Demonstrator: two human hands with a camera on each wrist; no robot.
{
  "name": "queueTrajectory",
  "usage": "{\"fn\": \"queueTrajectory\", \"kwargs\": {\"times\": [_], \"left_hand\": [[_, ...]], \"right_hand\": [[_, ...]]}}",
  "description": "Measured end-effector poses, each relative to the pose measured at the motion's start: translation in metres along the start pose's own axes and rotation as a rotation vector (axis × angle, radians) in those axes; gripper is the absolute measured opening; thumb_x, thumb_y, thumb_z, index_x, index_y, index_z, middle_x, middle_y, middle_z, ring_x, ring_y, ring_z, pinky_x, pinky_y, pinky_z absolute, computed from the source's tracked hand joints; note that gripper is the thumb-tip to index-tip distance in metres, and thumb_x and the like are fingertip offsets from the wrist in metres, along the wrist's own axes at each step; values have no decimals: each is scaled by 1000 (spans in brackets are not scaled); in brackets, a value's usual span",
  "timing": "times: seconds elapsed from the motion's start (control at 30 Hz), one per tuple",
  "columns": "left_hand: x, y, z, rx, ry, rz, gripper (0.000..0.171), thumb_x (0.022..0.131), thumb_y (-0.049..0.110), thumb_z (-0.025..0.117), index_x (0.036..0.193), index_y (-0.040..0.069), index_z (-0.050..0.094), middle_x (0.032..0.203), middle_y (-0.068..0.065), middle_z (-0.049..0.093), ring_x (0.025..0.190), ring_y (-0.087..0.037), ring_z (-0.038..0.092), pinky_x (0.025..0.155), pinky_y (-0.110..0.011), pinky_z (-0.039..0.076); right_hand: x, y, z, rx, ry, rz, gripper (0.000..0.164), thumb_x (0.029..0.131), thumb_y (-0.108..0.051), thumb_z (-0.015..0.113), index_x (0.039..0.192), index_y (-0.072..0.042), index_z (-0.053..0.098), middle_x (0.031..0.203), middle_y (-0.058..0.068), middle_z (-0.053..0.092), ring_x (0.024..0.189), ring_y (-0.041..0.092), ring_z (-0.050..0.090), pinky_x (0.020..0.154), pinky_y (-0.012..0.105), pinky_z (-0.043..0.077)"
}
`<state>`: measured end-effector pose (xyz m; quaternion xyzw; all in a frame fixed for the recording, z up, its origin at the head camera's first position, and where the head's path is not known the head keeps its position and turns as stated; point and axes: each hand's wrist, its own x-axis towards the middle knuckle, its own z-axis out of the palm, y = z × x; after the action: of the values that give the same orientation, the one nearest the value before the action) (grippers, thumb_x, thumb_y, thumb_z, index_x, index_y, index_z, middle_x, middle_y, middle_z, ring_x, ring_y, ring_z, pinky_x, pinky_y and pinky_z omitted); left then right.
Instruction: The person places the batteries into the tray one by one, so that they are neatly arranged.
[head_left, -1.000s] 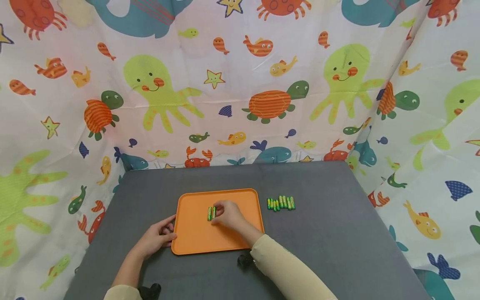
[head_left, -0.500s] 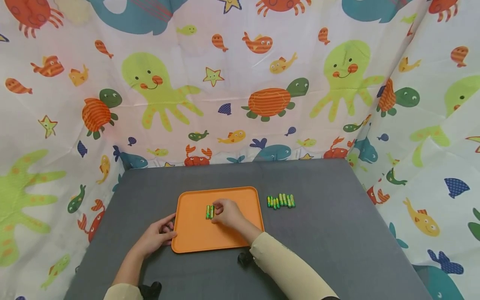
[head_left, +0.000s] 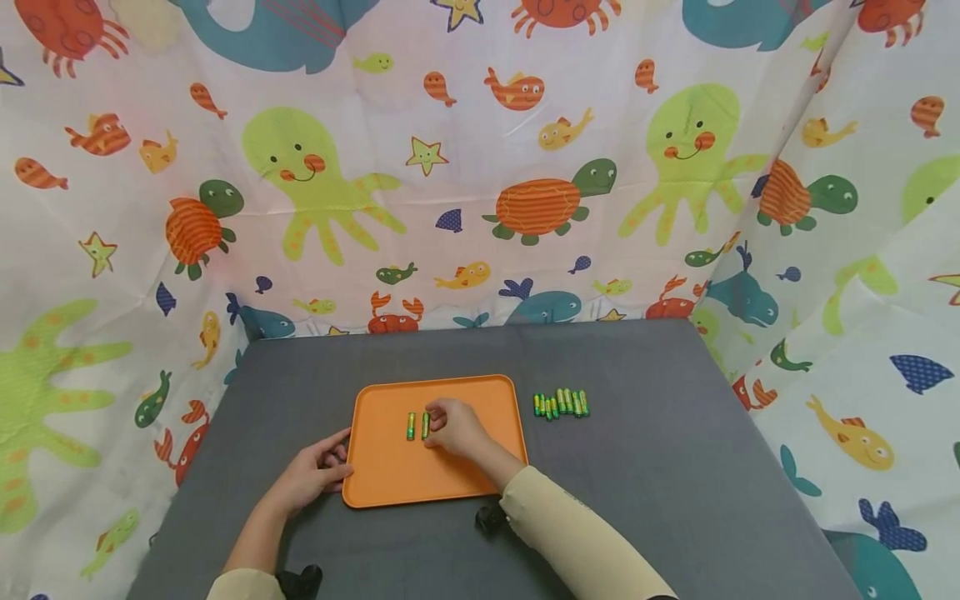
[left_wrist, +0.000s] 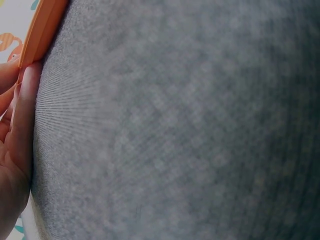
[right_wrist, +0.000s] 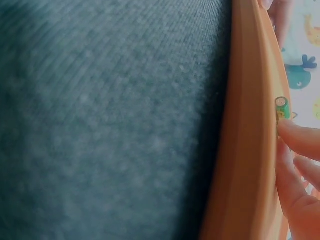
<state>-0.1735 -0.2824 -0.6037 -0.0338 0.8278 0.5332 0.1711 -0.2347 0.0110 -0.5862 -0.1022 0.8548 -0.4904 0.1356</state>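
An orange tray [head_left: 390, 487] lies on the grey table. My left hand [head_left: 311, 473] holds the tray's left edge, and the left wrist view shows the thumb and fingers [left_wrist: 31, 80] at its rim. Over the tray's middle, my right hand [head_left: 459, 432] pinches a small green-and-yellow battery [head_left: 426, 426] by its ends. A second battery [head_left: 411, 426] lies just left of it, parallel, with a narrow gap between. In the right wrist view, the round end of a green battery [right_wrist: 282, 106] shows beside the fingertips; which of the two it is I cannot tell.
Several more green batteries [head_left: 562, 403] lie side by side in an uneven row on the table [head_left: 637, 467], right of the tray. A curtain [head_left: 465, 192] printed with sea animals hangs behind and along both sides of the table.
Both batteries on the tray shifted slightly left together. Then the left one ended up farther left, apart from the one in my right hand, widening the gap. My left hand stays put.
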Motion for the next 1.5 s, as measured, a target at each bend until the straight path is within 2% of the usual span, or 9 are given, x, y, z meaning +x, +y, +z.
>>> {"fn": "queueTrajectory", "kwargs": {"times": [0.6, 0.77, 0.87, 1.07, 1.17, 1.5], "left_hand": [[0, -6, 5, 24, 20, 4, 75, 91, 17, 76, 157, 16, 38, 110, -10, 51, 89, -22, 55, 70, -32, 59], [-1, -6, 5, 17, 11, 8, 76, 91, 17, 76, 156, 15, 38, 110, -11, 51, 88, -23, 56, 71, -32, 59], [-1, -5, 4, -7, 5, 3, 76, 91, 16, 76, 156, 15, 39, 110, -11, 51, 88, -23, 56, 70, -34, 59], [-1, -4, 3, -45, -16, -13, 75, 91, 15, 76, 156, 16, 39, 111, -12, 51, 89, -23, 55, 69, -35, 59], [-2, -4, 2, -48, -21, -9, 76, 91, 15, 76, 157, 15, 38, 111, -12, 50, 88, -23, 55, 69, -35, 59], [0, -4, 1, -35, -17, -1, 75, 91, 16, 76, 156, 16, 39, 111, -12, 51, 88, -23, 56, 70, -35, 59]], "right_hand": [[-5, 9, 0, 35, 6, -32, 57, 76, 0, 87, 128, -5, 65, 105, 7, 66, 89, 15, 66, 78, 27, 56], [-8, 10, -5, 33, 9, -44, 58, 76, -4, 88, 129, -6, 65, 107, 6, 67, 87, 12, 65, 80, 29, 56], [-10, 10, -10, 19, 15, -50, 59, 78, -6, 87, 131, -6, 64, 109, 6, 68, 88, 11, 66, 81, 30, 56], [-19, 2, -26, 5, 31, -94, 59, 81, -5, 84, 135, -4, 61, 118, 12, 67, 101, 25, 68, 84, 35, 57], [-23, -5, -33, 3, 26, -103, 58, 82, -7, 84, 136, -7, 61, 122, 14, 66, 105, 27, 67, 85, 36, 57], [-32, -12, -58, 106, 29, -83, 58, 86, -6, 80, 139, -15, 59, 127, 17, 64, 111, 33, 67, 85, 38, 58]]}}
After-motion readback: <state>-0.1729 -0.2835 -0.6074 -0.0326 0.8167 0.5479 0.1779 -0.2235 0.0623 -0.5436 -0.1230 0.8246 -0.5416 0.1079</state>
